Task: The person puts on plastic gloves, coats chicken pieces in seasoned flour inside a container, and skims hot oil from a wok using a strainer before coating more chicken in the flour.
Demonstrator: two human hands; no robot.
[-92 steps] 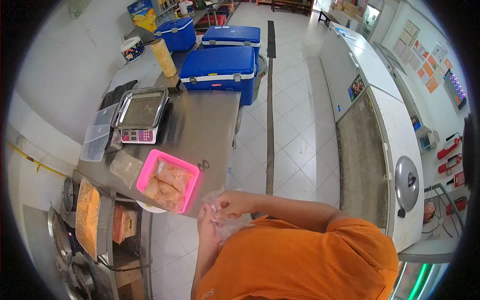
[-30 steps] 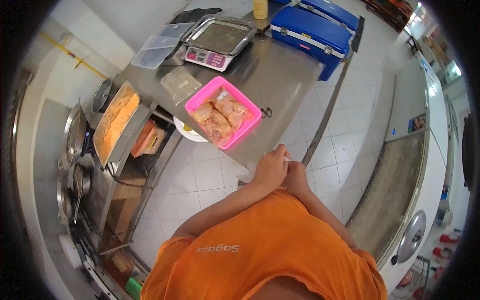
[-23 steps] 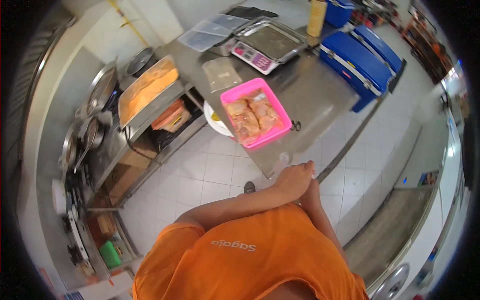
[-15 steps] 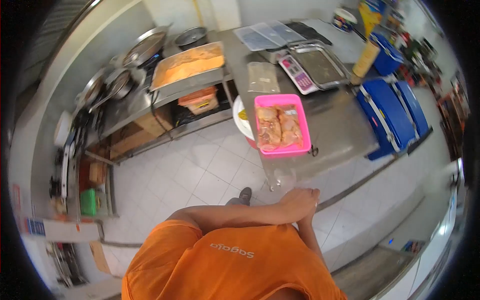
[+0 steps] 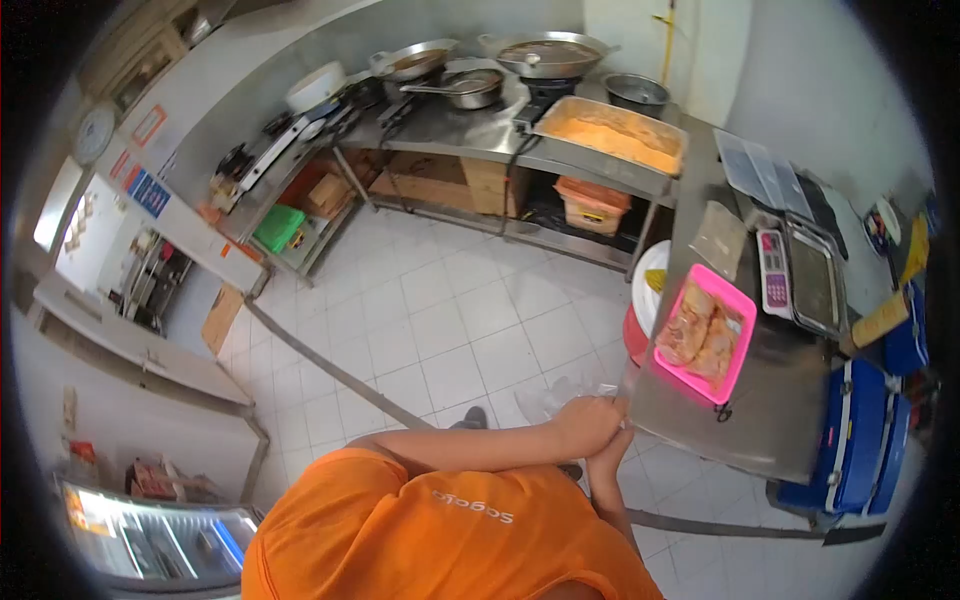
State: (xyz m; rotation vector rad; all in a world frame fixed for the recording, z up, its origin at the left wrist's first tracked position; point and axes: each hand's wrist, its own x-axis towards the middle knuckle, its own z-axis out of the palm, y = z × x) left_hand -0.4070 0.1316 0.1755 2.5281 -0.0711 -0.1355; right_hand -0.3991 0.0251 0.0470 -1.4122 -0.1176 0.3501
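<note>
My left hand (image 5: 588,422) and my right hand (image 5: 607,456) are together in front of my chest, just off the near corner of the steel table. Both have their fingers closed on a thin clear plastic bag (image 5: 548,398), which spreads out to the left above the floor tiles. Part of the right hand is hidden behind the left. Nearest to them on the table lies a pink tray (image 5: 741,358) of raw chicken pieces (image 5: 690,330), with black scissors (image 5: 722,411) at its near edge.
A digital scale (image 5: 775,272) and a flat plastic bag (image 5: 718,240) lie beyond the tray. Blue coolers (image 5: 862,430) stand to the right. At the back, a metal pan of orange breading (image 5: 610,140) and woks (image 5: 545,58) line the counter. A white round lid (image 5: 648,290) sits beside the table.
My view has swung left, so the table and tray appear farther right and more of the stove counter and doorway shows. My hands stay together, with the clear bag now left of them.
</note>
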